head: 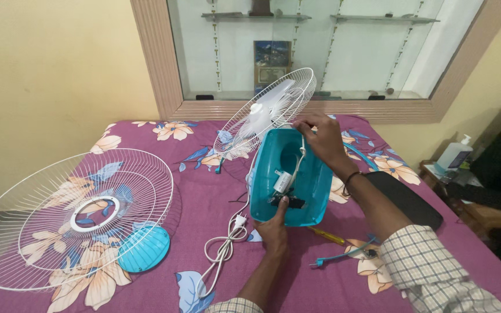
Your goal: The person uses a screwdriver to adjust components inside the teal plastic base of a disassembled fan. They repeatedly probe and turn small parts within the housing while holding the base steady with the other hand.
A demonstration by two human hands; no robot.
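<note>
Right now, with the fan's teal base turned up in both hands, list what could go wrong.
1. The right hand grips a white wire running into the open teal base; a pull might tear it off the small parts inside.
2. The fan head leans on its rear grille on the soft bedspread, steadied only by the left hand; it could topple.
3. The power cord loops loosely beside the left wrist and may snag.
</note>
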